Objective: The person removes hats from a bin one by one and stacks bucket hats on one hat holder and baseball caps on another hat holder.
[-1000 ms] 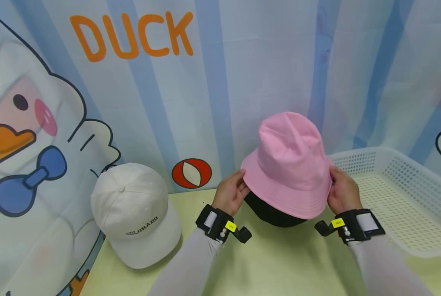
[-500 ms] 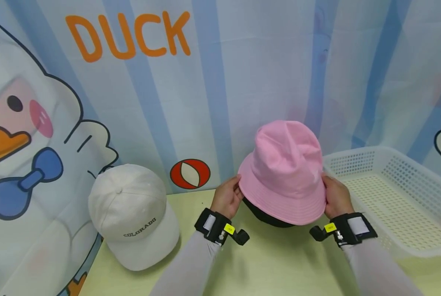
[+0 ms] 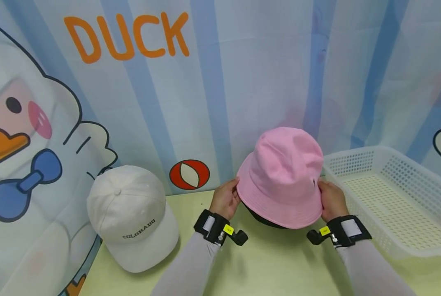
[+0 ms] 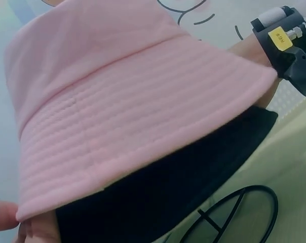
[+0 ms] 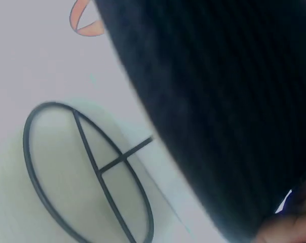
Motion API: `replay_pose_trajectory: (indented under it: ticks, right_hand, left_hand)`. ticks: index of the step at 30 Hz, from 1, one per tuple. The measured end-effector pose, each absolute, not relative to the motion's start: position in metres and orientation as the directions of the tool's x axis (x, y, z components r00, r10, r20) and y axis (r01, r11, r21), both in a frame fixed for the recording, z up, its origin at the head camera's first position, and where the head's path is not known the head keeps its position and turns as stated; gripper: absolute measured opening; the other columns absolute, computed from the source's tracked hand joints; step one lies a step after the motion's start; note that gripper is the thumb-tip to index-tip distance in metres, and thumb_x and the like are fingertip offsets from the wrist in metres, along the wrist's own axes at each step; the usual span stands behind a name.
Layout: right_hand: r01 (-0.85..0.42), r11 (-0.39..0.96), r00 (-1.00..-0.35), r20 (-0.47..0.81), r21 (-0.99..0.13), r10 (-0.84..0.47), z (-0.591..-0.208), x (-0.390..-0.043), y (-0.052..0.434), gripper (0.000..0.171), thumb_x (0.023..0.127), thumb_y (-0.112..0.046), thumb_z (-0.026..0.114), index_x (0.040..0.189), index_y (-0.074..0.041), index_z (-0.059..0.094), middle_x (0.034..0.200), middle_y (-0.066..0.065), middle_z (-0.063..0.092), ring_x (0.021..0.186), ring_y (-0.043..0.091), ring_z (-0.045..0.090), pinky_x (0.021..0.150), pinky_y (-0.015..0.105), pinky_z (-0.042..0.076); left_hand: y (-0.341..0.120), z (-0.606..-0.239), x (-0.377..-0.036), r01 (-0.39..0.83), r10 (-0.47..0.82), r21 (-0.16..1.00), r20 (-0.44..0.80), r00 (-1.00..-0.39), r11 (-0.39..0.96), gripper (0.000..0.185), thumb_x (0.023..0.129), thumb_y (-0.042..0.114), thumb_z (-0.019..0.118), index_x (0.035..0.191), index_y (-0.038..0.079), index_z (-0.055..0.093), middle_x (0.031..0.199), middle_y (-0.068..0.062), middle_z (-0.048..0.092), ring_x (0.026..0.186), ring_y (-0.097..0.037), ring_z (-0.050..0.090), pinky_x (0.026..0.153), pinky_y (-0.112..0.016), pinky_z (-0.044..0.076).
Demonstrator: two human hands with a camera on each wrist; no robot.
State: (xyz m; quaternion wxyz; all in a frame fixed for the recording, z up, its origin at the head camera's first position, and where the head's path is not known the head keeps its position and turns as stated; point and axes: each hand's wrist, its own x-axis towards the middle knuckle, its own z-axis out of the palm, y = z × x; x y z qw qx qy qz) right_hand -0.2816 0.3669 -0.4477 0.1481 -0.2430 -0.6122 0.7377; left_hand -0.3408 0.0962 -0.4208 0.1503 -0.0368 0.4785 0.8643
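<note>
A pink bucket hat point(image 3: 285, 176) with a black underside point(image 4: 163, 187) is held upright in front of the curtain, crown up. My left hand point(image 3: 226, 199) pinches the left edge of its brim, thumb outside and fingers underneath in the left wrist view. At the right edge of the brim, my right hand point(image 3: 333, 200) grips it; some of its fingers are hidden behind the hat. Below the hat, both wrist views show a black wire oval with crossing bars point(image 4: 245, 188), like a stand's base. The dark underside fills much of the right wrist view.
To the left sits a white baseball cap point(image 3: 131, 213) lettered COLORADO. A white perforated plastic basket point(image 3: 357, 197) stands on the right, close to my right hand. Behind the pale table point(image 3: 265, 263) hangs a striped duck curtain point(image 3: 242, 82).
Both hands have lowered the pink hat and brought it slightly left. Less of its black underside shows in the head view. The cap and basket stay in place.
</note>
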Motion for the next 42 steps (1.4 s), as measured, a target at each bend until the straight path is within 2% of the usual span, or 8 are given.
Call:
replay_pose_trajectory:
  ticks: [7,14,22,27,34,37,40,42]
  right_hand:
    - [0.114,-0.16,-0.829,-0.183,-0.98,0.528,-0.454,-0.286,0.368,0.018,0.105,-0.028,0.05,0.098,-0.016,0.062,0.076,-0.017,0.058,0.078,0.002,0.054,0.069,0.019,0.048]
    - [0.128,-0.116,-0.823,-0.171,-0.985,0.542,-0.459,-0.292,0.371,0.019,0.104,-0.027,0.052,0.091,-0.019,0.063,0.076,-0.015,0.055,0.079,0.006,0.052,0.069,0.021,0.047]
    - [0.141,-0.077,-0.826,-0.16,-0.987,0.54,-0.466,-0.295,0.373,0.025,0.104,-0.03,0.051,0.084,-0.026,0.065,0.077,-0.015,0.056,0.079,0.006,0.053,0.068,0.022,0.048]
    - [0.142,-0.011,-0.831,-0.125,-0.99,0.542,-0.471,-0.295,0.375,0.025,0.105,-0.034,0.048,0.096,-0.022,0.068,0.082,-0.017,0.057,0.081,0.005,0.054,0.069,0.021,0.048]
    - [0.15,0.078,-0.832,-0.083,-0.986,0.549,-0.477,-0.295,0.378,0.039,0.107,-0.034,0.04,0.121,-0.004,0.06,0.089,-0.015,0.055,0.08,0.004,0.053,0.068,0.021,0.049]
    - [0.149,0.063,-0.827,-0.089,-0.987,0.555,-0.478,-0.295,0.377,0.037,0.107,-0.034,0.04,0.12,-0.006,0.061,0.091,-0.014,0.055,0.081,0.004,0.052,0.068,0.021,0.048]
    - [0.141,0.015,-0.817,-0.108,-0.99,0.567,-0.478,-0.295,0.376,0.03,0.106,-0.034,0.044,0.108,-0.014,0.066,0.088,-0.015,0.055,0.082,0.005,0.052,0.069,0.02,0.048]
    - [0.144,-0.01,-0.81,-0.124,-0.99,0.573,-0.478,-0.295,0.376,0.029,0.105,-0.034,0.045,0.111,-0.015,0.066,0.092,-0.015,0.056,0.086,0.005,0.052,0.07,0.019,0.048]
  left_hand:
    - [0.095,-0.424,-0.345,-0.293,0.233,0.821,-0.201,-0.952,-0.49,0.032,0.105,0.01,0.052,0.132,-0.005,0.058,0.093,0.002,0.068,0.081,-0.004,0.067,0.071,-0.018,0.056]
    - [0.095,-0.429,-0.349,-0.28,0.229,0.843,-0.192,-0.954,-0.46,0.031,0.105,0.012,0.052,0.131,-0.004,0.058,0.098,-0.001,0.067,0.085,-0.006,0.069,0.073,-0.02,0.057]
    - [0.096,-0.436,-0.349,-0.253,0.218,0.87,-0.174,-0.96,-0.423,0.025,0.105,0.013,0.052,0.123,-0.002,0.06,0.099,-0.003,0.065,0.081,-0.008,0.068,0.07,-0.02,0.057]
    - [0.097,-0.439,-0.35,-0.246,0.22,0.873,-0.165,-0.961,-0.421,0.018,0.105,0.012,0.052,0.115,-0.001,0.061,0.096,-0.001,0.063,0.078,-0.007,0.066,0.068,-0.02,0.055]
    - [0.098,-0.443,-0.351,-0.236,0.214,0.879,-0.159,-0.964,-0.413,0.015,0.105,0.013,0.053,0.109,0.002,0.062,0.096,-0.001,0.064,0.079,-0.008,0.066,0.068,-0.02,0.055]
    - [0.098,-0.444,-0.352,-0.236,0.215,0.879,-0.157,-0.964,-0.415,0.015,0.105,0.013,0.054,0.109,0.003,0.062,0.097,-0.001,0.064,0.08,-0.008,0.066,0.069,-0.021,0.055]
    - [0.097,-0.445,-0.352,-0.231,0.223,0.886,-0.149,-0.963,-0.402,0.017,0.105,0.014,0.053,0.113,0.001,0.062,0.099,-0.002,0.064,0.082,-0.009,0.065,0.07,-0.021,0.054]
    - [0.095,-0.445,-0.352,-0.229,0.229,0.896,-0.149,-0.962,-0.38,0.022,0.105,0.014,0.053,0.119,0.001,0.062,0.102,-0.003,0.063,0.085,-0.01,0.065,0.073,-0.021,0.055]
